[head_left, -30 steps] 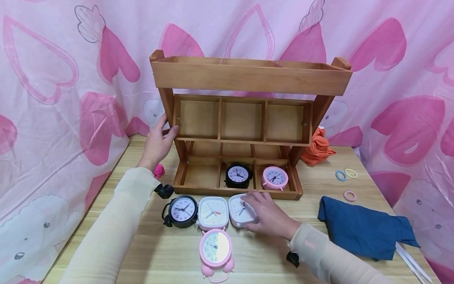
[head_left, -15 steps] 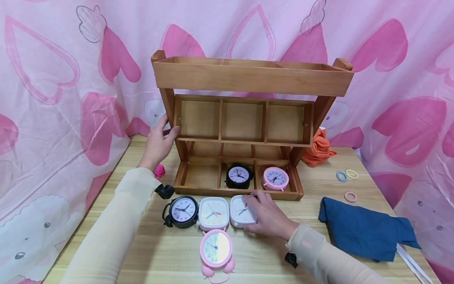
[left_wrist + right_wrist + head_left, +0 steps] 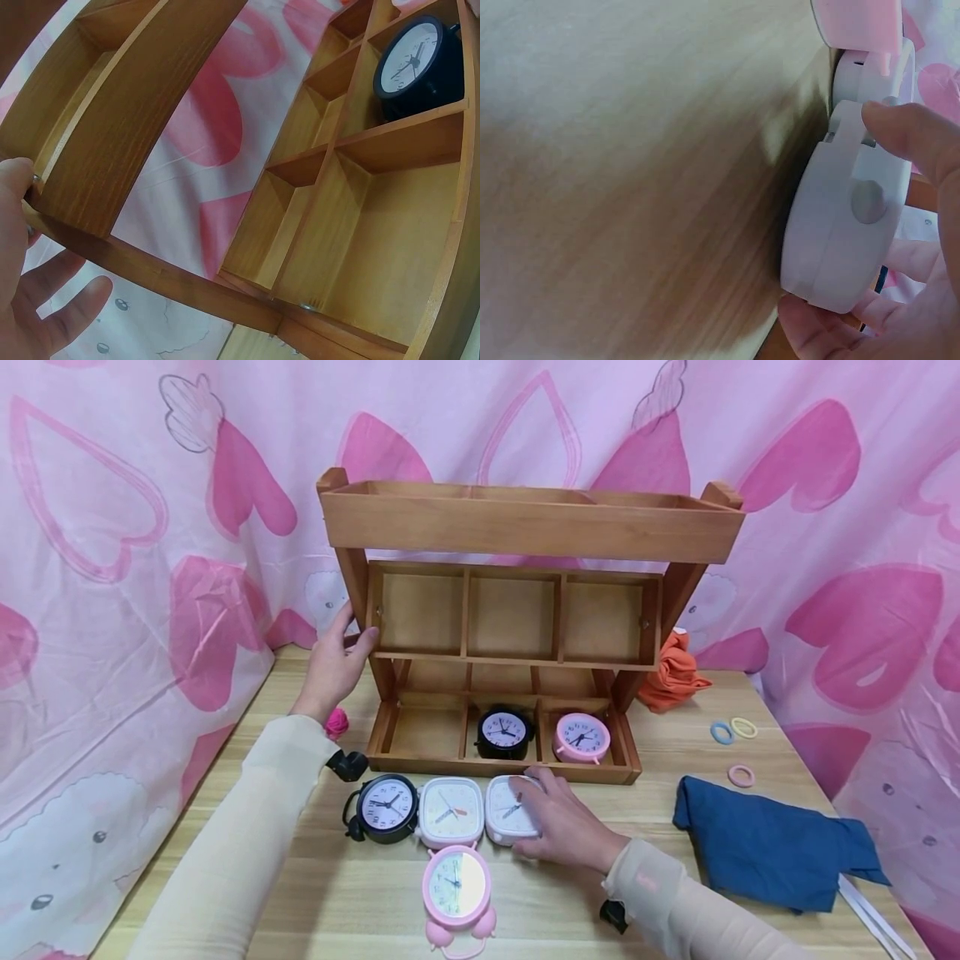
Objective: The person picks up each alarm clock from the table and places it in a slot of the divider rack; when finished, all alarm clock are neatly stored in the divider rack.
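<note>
My left hand [image 3: 334, 662] holds the left upright of a wooden three-tier rack [image 3: 534, 525], its thumb on the middle tray's end; in the left wrist view some fingers stand off the wood. My right hand [image 3: 572, 823] grips a white square alarm clock [image 3: 504, 808] on the table, thumb on one side and fingers on the other, as the right wrist view shows. Left of it lie a second white clock [image 3: 451, 810] and a black twin-bell clock [image 3: 386, 807]. A pink clock [image 3: 456, 883] lies nearer me. In the rack's bottom tray sit a black clock [image 3: 503, 732] and a pink clock [image 3: 581, 738].
Behind the rack's right leg is a crumpled orange cloth [image 3: 673, 675]. At the right lie a blue cloth [image 3: 772, 843], a blue ring [image 3: 722, 732], a yellow ring [image 3: 743, 727] and a pink ring [image 3: 740, 775]. A magenta ball [image 3: 337, 722] is near my left wrist.
My right hand has shifted slightly on the white clock, which has turned a little and sits straighter. The left hand stays on the rack.
</note>
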`<state>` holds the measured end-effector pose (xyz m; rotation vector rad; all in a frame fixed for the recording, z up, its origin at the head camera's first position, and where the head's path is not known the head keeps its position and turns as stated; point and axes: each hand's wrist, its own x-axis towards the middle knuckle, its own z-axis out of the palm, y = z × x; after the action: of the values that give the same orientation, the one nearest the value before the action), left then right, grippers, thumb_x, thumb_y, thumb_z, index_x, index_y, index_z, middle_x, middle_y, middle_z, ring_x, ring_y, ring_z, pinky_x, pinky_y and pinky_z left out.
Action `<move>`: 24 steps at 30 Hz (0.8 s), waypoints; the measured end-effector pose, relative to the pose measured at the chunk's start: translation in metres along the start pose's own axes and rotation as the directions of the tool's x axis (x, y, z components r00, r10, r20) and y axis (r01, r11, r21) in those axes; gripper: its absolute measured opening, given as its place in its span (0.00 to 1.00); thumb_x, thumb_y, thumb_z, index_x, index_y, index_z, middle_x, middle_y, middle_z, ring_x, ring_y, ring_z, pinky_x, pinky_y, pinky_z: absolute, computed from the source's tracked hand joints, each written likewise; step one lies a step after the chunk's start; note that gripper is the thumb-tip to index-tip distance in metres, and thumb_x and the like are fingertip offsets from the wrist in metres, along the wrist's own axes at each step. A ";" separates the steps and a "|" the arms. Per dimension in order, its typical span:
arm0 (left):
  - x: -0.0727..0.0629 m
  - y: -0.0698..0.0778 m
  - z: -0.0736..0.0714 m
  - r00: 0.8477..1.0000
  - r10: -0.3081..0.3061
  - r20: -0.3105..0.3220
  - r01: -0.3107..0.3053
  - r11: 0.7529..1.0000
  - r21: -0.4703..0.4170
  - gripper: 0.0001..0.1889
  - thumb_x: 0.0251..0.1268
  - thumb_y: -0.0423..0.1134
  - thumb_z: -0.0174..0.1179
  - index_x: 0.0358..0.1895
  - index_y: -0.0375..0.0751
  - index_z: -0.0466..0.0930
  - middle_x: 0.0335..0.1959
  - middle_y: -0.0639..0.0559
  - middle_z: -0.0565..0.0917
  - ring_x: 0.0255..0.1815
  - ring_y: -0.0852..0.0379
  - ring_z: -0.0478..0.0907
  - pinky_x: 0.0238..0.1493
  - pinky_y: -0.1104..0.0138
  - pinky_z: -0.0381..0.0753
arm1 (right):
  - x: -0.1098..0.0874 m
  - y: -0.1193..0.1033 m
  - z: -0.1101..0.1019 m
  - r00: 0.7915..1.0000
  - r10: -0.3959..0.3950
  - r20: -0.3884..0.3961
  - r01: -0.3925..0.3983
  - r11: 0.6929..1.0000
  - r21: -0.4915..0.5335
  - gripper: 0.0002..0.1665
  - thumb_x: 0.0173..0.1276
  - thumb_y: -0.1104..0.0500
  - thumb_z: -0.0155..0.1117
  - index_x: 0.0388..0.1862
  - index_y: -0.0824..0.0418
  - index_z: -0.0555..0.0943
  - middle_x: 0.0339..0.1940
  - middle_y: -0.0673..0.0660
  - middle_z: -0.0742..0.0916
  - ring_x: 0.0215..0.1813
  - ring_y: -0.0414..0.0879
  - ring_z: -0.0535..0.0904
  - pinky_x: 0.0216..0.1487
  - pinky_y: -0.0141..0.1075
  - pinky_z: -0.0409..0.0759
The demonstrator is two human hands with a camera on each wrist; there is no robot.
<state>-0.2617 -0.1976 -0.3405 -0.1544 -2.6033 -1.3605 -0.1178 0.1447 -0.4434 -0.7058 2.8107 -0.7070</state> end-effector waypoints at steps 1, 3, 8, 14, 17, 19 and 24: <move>0.000 0.000 0.000 1.000 -0.001 0.000 0.001 1.000 0.002 0.33 0.75 0.58 0.46 0.79 0.66 0.48 0.79 0.48 0.59 0.71 0.37 0.69 0.61 0.44 0.77 | 0.000 0.000 0.000 1.000 0.002 -0.002 -0.002 1.000 0.003 0.51 0.51 0.46 0.79 0.72 0.57 0.69 0.70 0.63 0.69 0.64 0.57 0.69 0.64 0.52 0.75; 0.000 0.000 0.000 1.000 -0.002 -0.001 0.002 1.000 0.004 0.33 0.75 0.58 0.46 0.79 0.65 0.48 0.79 0.48 0.58 0.71 0.37 0.69 0.61 0.44 0.77 | -0.001 0.000 0.001 1.000 0.009 -0.004 -0.009 1.000 0.008 0.51 0.51 0.45 0.79 0.72 0.57 0.69 0.68 0.62 0.71 0.62 0.55 0.70 0.64 0.51 0.75; -0.001 0.002 0.000 1.000 0.001 -0.001 -0.001 1.000 0.001 0.32 0.75 0.57 0.47 0.79 0.65 0.49 0.79 0.48 0.58 0.71 0.37 0.69 0.61 0.44 0.77 | -0.004 0.001 0.001 1.000 0.013 -0.028 -0.013 1.000 -0.008 0.53 0.46 0.42 0.81 0.70 0.58 0.71 0.63 0.59 0.73 0.58 0.51 0.71 0.63 0.48 0.76; 0.000 0.002 0.001 1.000 0.004 0.004 -0.004 1.000 -0.011 0.32 0.75 0.58 0.47 0.78 0.68 0.49 0.79 0.50 0.58 0.71 0.39 0.69 0.61 0.45 0.78 | -0.007 -0.004 -0.016 0.994 0.005 -0.111 -0.007 1.000 -0.018 0.54 0.41 0.42 0.83 0.68 0.56 0.73 0.63 0.60 0.73 0.59 0.51 0.72 0.61 0.48 0.78; 0.000 0.002 0.000 1.000 0.000 0.000 0.000 1.000 -0.010 0.32 0.75 0.58 0.47 0.78 0.69 0.48 0.79 0.50 0.58 0.71 0.39 0.69 0.61 0.45 0.78 | -0.002 -0.011 -0.026 0.986 -0.015 -0.165 0.014 1.000 -0.006 0.53 0.42 0.42 0.83 0.67 0.55 0.74 0.62 0.59 0.73 0.58 0.49 0.72 0.58 0.45 0.79; 0.000 0.002 0.000 1.000 -0.006 0.001 0.006 1.000 -0.008 0.32 0.75 0.59 0.47 0.78 0.69 0.48 0.79 0.50 0.58 0.71 0.38 0.69 0.61 0.44 0.77 | 0.006 -0.017 -0.031 0.980 -0.035 -0.197 0.035 0.999 -0.004 0.52 0.42 0.42 0.83 0.68 0.54 0.74 0.62 0.58 0.73 0.57 0.48 0.72 0.55 0.43 0.80; 0.000 0.000 0.000 1.000 -0.014 0.005 0.014 1.000 -0.008 0.33 0.75 0.59 0.46 0.78 0.69 0.48 0.79 0.51 0.58 0.71 0.38 0.68 0.61 0.44 0.77 | 0.033 -0.034 -0.037 0.970 -0.070 -0.231 0.075 0.997 0.011 0.51 0.45 0.43 0.82 0.69 0.54 0.73 0.64 0.60 0.71 0.58 0.50 0.72 0.54 0.42 0.79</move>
<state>-0.2614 -0.1975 -0.3403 -0.1416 -2.6083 -1.3768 -0.1428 0.1172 -0.3962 -0.7728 2.9937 -0.8809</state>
